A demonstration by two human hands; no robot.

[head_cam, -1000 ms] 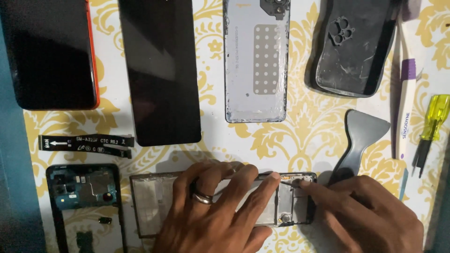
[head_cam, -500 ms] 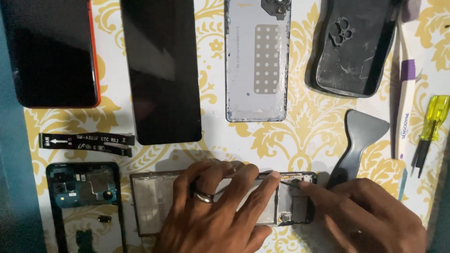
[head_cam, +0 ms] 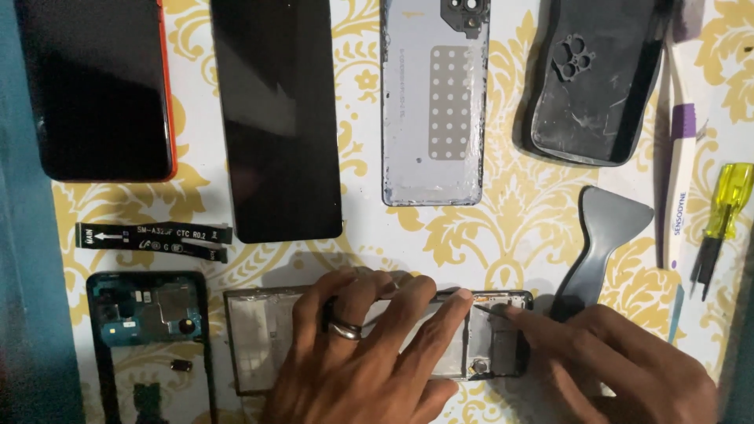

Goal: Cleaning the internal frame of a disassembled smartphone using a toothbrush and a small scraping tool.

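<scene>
Grey metal phone frame [head_cam: 259,345] lies near my worktop's front edge, long axis left to right, camera end rightward. My left hand [head_cam: 357,369] spreads flat, pinning it; my right hand [head_cam: 620,369] pinches a thin tool at its top rail. I judge I'm prying; next needs gentle leverage.

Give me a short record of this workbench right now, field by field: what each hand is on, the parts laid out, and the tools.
surface: white cloth with yellow pattern
left hand: spread flat on the phone frame, ring on one finger
right hand: fingertip at the frame's right end, touching it; whether it pinches anything cannot be told
top row: red-edged phone, black screen panel, grey back cover, black case
lower left: flex cable, dark midframe
tools: grey pry tool, yellow screwdriver
</scene>
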